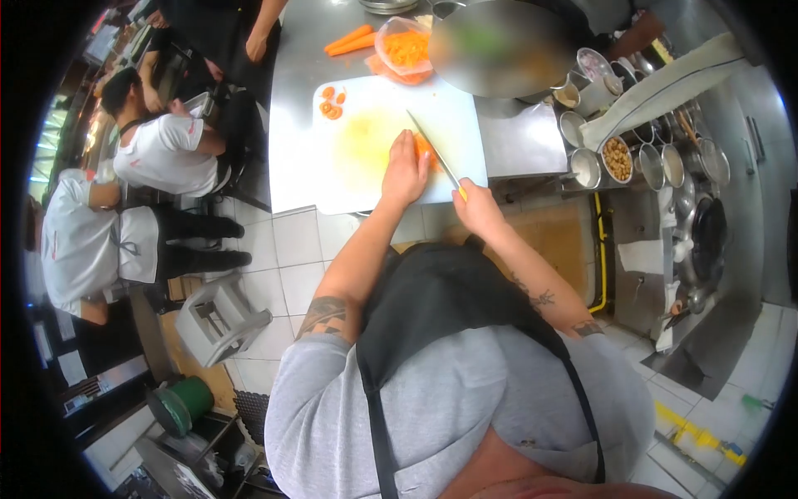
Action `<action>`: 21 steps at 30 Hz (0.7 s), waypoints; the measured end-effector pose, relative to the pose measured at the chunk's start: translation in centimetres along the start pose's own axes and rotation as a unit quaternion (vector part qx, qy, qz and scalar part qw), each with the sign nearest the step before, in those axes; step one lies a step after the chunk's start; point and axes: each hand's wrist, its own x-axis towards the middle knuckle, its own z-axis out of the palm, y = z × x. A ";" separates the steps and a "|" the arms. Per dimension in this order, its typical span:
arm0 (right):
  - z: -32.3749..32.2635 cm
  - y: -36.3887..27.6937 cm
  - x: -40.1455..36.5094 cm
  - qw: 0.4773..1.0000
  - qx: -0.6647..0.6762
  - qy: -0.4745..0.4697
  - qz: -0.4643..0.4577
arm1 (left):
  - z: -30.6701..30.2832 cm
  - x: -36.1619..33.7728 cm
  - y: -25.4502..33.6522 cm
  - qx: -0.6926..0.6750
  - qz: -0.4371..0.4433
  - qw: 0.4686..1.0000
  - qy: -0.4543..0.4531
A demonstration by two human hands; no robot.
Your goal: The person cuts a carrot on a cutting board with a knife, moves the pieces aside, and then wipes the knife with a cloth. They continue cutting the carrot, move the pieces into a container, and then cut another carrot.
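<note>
My right hand is closed around the yellow handle of a knife. Its long blade slants up and left across a white cutting board. Beside the blade, my left hand rests on the board, its fingers close together against cut carrot. The fingers partly hide the carrot, so its exact shape cannot be made out. Several round carrot slices lie at the board's upper left. Behind the board stands a clear container of shredded carrot, with whole carrots next to it.
A large pan, blurred, sits beyond the board's right corner. Metal cups of ingredients, one with brown pieces, line the right side. A folded cloth hangs above them. A grey step stool and two people in white shirts are at left.
</note>
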 end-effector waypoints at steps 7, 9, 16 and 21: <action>0.9 2.5 -1.4 0.895 0.395 -0.010 0.205 | 0.6 0.8 0.2 0.047 0.035 0.998 -0.020; 1.8 2.6 -1.8 0.877 0.434 -0.016 0.208 | 0.9 0.9 0.6 0.043 0.048 0.998 -0.003; 7.3 -1.5 -0.2 0.888 0.416 -0.048 0.188 | 3.0 1.4 1.2 0.015 0.013 0.996 0.088; 7.8 -3.7 -0.2 0.887 0.429 -0.088 0.145 | 2.1 1.4 1.0 -0.083 -0.081 0.980 0.162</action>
